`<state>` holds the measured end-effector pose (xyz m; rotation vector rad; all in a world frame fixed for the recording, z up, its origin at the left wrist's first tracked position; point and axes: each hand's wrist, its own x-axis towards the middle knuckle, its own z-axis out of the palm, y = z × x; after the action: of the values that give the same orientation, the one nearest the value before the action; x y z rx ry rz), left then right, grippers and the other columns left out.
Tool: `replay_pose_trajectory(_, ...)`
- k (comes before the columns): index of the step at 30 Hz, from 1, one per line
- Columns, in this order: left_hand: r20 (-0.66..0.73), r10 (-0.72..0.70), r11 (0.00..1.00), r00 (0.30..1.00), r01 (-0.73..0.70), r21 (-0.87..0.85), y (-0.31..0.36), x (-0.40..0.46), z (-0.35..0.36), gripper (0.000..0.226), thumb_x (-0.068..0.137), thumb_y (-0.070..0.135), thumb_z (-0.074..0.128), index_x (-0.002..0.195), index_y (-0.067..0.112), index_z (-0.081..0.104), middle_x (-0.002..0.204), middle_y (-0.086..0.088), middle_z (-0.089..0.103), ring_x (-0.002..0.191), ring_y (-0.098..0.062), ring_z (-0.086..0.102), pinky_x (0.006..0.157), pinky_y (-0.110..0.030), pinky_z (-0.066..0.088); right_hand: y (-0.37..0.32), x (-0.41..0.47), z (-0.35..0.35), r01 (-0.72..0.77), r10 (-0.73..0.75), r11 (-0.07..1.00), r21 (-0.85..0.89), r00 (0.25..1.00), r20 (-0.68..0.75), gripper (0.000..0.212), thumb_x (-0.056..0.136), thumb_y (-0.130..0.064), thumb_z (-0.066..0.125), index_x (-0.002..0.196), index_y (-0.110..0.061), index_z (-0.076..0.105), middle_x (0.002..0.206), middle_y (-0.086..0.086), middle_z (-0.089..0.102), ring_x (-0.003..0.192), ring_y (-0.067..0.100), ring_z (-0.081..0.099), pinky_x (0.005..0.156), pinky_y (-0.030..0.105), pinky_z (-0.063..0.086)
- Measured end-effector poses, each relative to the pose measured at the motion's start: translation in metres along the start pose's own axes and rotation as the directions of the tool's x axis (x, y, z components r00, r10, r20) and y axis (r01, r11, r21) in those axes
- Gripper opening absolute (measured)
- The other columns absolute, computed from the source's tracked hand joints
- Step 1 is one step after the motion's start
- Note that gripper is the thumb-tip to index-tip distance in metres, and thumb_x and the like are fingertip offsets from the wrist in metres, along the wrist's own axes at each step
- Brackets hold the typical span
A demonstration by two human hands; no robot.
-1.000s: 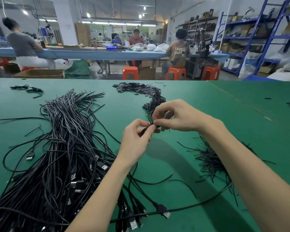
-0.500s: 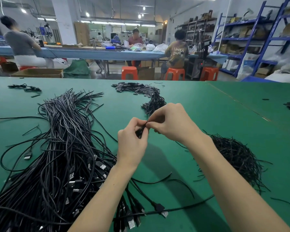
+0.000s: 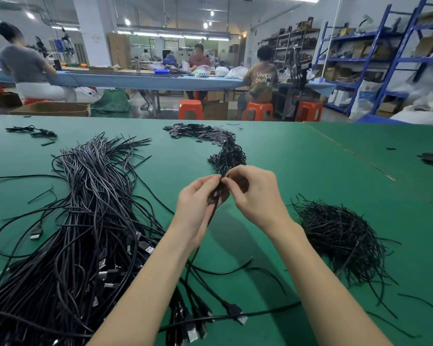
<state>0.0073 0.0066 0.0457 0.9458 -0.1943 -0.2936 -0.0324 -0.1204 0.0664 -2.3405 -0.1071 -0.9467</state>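
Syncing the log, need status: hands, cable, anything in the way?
Left hand grips black cable. Right hand pinches its top end. Held above green table. Cable bundle left, thin-strand pile right, neither blocking.

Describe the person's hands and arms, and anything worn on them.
The left hand and right hand are bare: no gloves or rings show. The left forearm and right forearm are bare too, with no sleeve, watch or bracelet in view.
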Motion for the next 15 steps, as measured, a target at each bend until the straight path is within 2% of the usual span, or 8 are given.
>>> replay_pose_trajectory(3, 0.011, -0.083, 0.988, 0.996, 0.084, -0.132, 0.004, 0.0, -0.002, 0.011, 0.094, -0.003, 0.058, 0.101, 0.003, 0.063, 0.091, -0.013, 0.07, 0.084, -0.02, 0.067, 0.086, -0.028, 0.057, 0.0, -0.004, 0.004, -0.137, 0.14, 0.98, 0.141, 0.99, -0.017, 0.009, 0.09, -0.016, 0.074, 0.081, -0.014, 0.075, 0.068, -0.008, 0.07, 0.061, 0.004, 0.062, 0.064, 0.016, 0.048)
replay_pose_trajectory(5, 0.051, -0.067, 0.985, 0.996, 0.075, -0.154, 0.006, 0.0, -0.004, 0.023, 0.092, -0.009, 0.056, 0.106, 0.009, 0.06, 0.096, -0.012, 0.072, 0.084, -0.019, 0.068, 0.084, -0.027, 0.055, 0.0, -0.002, 0.003, -0.366, 0.345, 0.825, 0.432, 0.93, 0.128, 0.01, 0.09, -0.013, 0.074, 0.081, -0.009, 0.076, 0.066, -0.003, 0.068, 0.055, 0.005, 0.06, 0.06, 0.016, 0.049)
replay_pose_trajectory(7, 0.145, -0.002, 0.999, 0.989, 0.009, -0.053, 0.01, 0.0, -0.009, 0.033, 0.09, -0.011, 0.057, 0.114, 0.012, 0.06, 0.106, -0.008, 0.075, 0.093, -0.017, 0.07, 0.087, -0.024, 0.054, 0.0, 0.0, -0.002, -0.606, 0.478, 0.369, 0.705, 0.774, 0.415, 0.006, 0.088, -0.006, 0.074, 0.082, -0.002, 0.073, 0.07, 0.005, 0.065, 0.053, 0.007, 0.058, 0.056, 0.016, 0.051)
replay_pose_trajectory(9, 0.218, 0.041, 0.99, 0.975, -0.069, 0.121, 0.012, -0.002, -0.013, 0.037, 0.088, -0.012, 0.06, 0.114, 0.014, 0.065, 0.112, -0.005, 0.075, 0.102, -0.014, 0.069, 0.092, -0.023, 0.053, 0.0, -0.002, -0.005, -0.714, 0.466, -0.17, 0.679, 0.549, 0.694, 0.007, 0.077, -0.003, 0.075, 0.078, 0.002, 0.069, 0.07, 0.008, 0.064, 0.05, 0.008, 0.058, 0.05, 0.014, 0.052)
replay_pose_trajectory(10, 0.226, 0.056, 0.972, 0.973, -0.105, 0.208, 0.012, -0.003, -0.014, 0.038, 0.086, -0.013, 0.062, 0.111, 0.015, 0.068, 0.112, -0.004, 0.074, 0.105, -0.014, 0.069, 0.093, -0.024, 0.052, 0.001, -0.004, -0.005, -0.702, 0.42, -0.363, 0.613, 0.464, 0.78, 0.009, 0.073, -0.001, 0.074, 0.077, 0.003, 0.067, 0.068, 0.009, 0.063, 0.048, 0.009, 0.058, 0.047, 0.014, 0.052)
replay_pose_trajectory(11, 0.222, 0.062, 0.953, 0.973, -0.124, 0.275, 0.011, -0.005, -0.015, 0.037, 0.085, -0.013, 0.063, 0.108, 0.015, 0.07, 0.111, -0.004, 0.074, 0.106, -0.014, 0.068, 0.094, -0.025, 0.051, 0.001, -0.007, -0.003, -0.672, 0.381, -0.48, 0.564, 0.42, 0.824, 0.01, 0.07, 0.001, 0.073, 0.076, 0.005, 0.066, 0.067, 0.01, 0.062, 0.047, 0.01, 0.059, 0.045, 0.015, 0.052)
replay_pose_trajectory(13, 0.199, 0.032, 0.942, 0.979, -0.096, 0.323, 0.01, -0.006, -0.016, 0.033, 0.085, -0.012, 0.065, 0.106, 0.013, 0.07, 0.109, -0.006, 0.074, 0.104, -0.016, 0.067, 0.095, -0.028, 0.05, 0.001, -0.009, -0.001, -0.679, 0.369, -0.499, 0.538, 0.396, 0.841, 0.01, 0.069, 0.002, 0.072, 0.075, 0.007, 0.065, 0.066, 0.012, 0.062, 0.046, 0.012, 0.06, 0.045, 0.015, 0.053)
replay_pose_trajectory(15, 0.196, -0.038, 0.957, 0.98, -0.02, 0.29, 0.013, -0.004, -0.018, 0.027, 0.085, -0.004, 0.068, 0.109, 0.009, 0.069, 0.106, -0.008, 0.073, 0.098, -0.018, 0.065, 0.095, -0.029, 0.053, 0.001, -0.004, -0.006, -0.751, 0.41, -0.349, 0.561, 0.416, 0.812, 0.008, 0.071, -0.002, 0.074, 0.071, 0.004, 0.068, 0.066, 0.01, 0.065, 0.047, 0.01, 0.062, 0.046, 0.015, 0.053)
